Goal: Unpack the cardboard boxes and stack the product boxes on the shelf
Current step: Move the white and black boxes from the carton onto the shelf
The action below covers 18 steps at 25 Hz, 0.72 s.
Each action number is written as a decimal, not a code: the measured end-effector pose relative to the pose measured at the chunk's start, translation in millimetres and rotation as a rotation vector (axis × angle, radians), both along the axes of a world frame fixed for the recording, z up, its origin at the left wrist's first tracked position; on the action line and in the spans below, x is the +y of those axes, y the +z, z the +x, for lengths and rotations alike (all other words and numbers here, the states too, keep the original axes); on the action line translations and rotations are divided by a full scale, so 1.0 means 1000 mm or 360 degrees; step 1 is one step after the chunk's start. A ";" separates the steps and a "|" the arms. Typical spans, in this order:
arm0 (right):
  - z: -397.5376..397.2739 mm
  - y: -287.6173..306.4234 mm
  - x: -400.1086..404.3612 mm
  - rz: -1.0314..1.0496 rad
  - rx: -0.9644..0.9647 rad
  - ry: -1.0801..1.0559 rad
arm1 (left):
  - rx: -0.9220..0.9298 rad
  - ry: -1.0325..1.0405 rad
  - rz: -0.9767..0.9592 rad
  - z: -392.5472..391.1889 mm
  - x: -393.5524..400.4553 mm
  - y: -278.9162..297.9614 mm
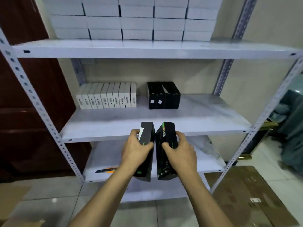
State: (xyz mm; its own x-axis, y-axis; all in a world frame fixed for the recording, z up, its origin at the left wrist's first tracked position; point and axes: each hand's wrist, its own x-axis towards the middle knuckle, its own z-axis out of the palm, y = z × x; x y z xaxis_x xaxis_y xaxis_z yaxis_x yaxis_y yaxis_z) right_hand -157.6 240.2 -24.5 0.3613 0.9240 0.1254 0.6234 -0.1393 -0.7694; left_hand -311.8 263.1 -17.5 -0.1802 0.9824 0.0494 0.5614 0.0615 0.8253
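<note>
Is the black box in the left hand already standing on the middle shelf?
No, the left hand holds its black box in the air, in front of the middle shelf.

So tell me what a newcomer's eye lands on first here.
First, the two black product boxes held up in front of the middle shelf: the left hand grips the left black box and the right hand grips the right black box. Behind them stand a row of white boxes and a cluster of black boxes. Stacked white boxes fill the top shelf.
</note>
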 end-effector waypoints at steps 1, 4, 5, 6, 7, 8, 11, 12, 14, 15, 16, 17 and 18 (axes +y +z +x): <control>0.008 0.002 0.001 0.0008 0.0016 -0.0034 | 0.0002 -0.0024 0.0007 0.010 0.004 0.002; 0.031 0.006 0.006 0.0048 0.0037 -0.0121 | -0.0014 -0.0089 0.0026 0.039 0.018 0.008; 0.039 0.008 0.009 0.0064 0.0041 -0.0151 | -0.0025 -0.0116 0.0031 0.049 0.024 0.010; 0.046 0.009 0.013 0.0074 0.0043 -0.0180 | -0.0039 -0.0142 0.0034 0.059 0.029 0.012; 0.053 0.011 0.017 0.0082 0.0036 -0.0205 | -0.0059 -0.0164 0.0035 0.068 0.035 0.013; 0.060 0.012 0.021 0.0086 0.0021 -0.0229 | -0.0073 -0.0182 0.0033 0.077 0.042 0.015; 0.080 0.017 0.039 0.0064 0.0027 -0.0307 | -0.0086 -0.0240 0.0022 0.100 0.063 0.018; 0.086 0.018 0.046 0.0051 0.0048 -0.0332 | -0.0087 -0.0269 0.0022 0.107 0.072 0.018; 0.097 0.020 0.061 0.0034 0.0088 -0.0364 | -0.0100 -0.0308 0.0012 0.119 0.089 0.017; 0.101 0.020 0.071 0.0026 0.0101 -0.0373 | -0.0113 -0.0315 0.0002 0.124 0.099 0.017; 0.105 0.020 0.081 0.0020 0.0112 -0.0379 | -0.0123 -0.0321 -0.0007 0.129 0.108 0.017; 0.109 0.021 0.091 0.0019 0.0117 -0.0380 | -0.0131 -0.0329 -0.0016 0.133 0.117 0.017; 0.112 0.020 0.100 0.0014 0.0119 -0.0379 | -0.0143 -0.0342 -0.0026 0.137 0.126 0.016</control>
